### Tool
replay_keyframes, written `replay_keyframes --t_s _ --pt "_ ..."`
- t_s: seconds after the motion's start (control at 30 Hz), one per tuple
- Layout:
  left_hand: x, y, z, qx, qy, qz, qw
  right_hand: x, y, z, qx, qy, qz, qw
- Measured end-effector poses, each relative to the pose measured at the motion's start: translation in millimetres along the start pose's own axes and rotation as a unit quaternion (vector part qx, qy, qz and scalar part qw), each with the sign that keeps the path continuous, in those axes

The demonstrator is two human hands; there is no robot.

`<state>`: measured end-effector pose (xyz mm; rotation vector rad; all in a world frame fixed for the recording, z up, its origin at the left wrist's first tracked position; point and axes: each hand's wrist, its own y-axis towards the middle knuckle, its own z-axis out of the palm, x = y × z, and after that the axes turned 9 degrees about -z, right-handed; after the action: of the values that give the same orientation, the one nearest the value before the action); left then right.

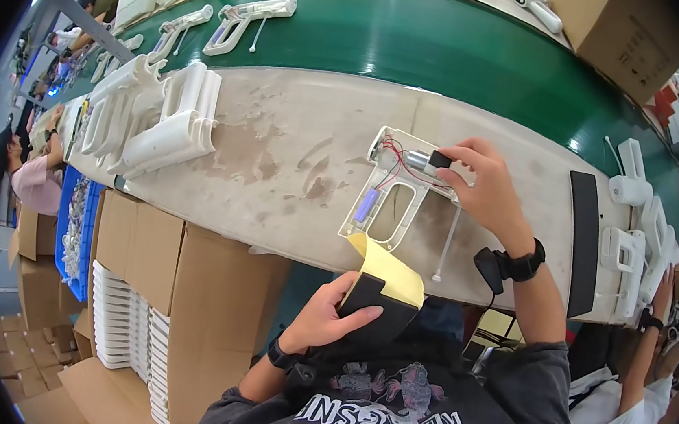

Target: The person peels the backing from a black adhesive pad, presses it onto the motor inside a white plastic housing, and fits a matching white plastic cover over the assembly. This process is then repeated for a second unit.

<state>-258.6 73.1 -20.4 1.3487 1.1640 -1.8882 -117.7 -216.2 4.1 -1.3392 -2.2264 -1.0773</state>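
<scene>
A white gun-shaped plastic housing half [396, 244] lies open-side up on the bench in front of me. Inside it are a silver cylindrical motor [416, 160], red and black wires [393, 147] and a purple battery cell [368, 205]. My right hand [485, 181] is closed, pinching a small black pad [440, 160] against the motor's right end. Below, near the bench edge, my left hand [323, 313] grips a black pad sheet [384, 300] with yellow backing paper [395, 274]. A thin white rod [448, 243] hangs down from the housing's right side.
White housing shells [168, 126] are stacked at left. Beyond the bench runs a green conveyor [332, 35] carrying similar assemblies [247, 23]. A black strip [581, 243] lies at right, beside more white assemblies [626, 248]. Cardboard boxes [219, 315] stand at lower left; co-workers flank both sides.
</scene>
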Motion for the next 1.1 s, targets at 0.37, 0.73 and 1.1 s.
replay_keyframes --t_s 0.37,0.73,1.1 --pt "-1.9 1.3 4.5 -0.008 -0.039 0.001 0.999 0.4 6.8 19.5 0.026 -0.041 -0.024 0.999" --pt "-39.8 10.1 -11.0 -0.109 -0.033 0.015 0.993 92.2 -18.6 -5.4 0.109 0.135 -0.081 0.981" --pt "-36.8 3.1 -25.1 0.025 0.275 0.204 0.939 95.9 -30.5 16.3 0.298 0.424 0.064 0.853"
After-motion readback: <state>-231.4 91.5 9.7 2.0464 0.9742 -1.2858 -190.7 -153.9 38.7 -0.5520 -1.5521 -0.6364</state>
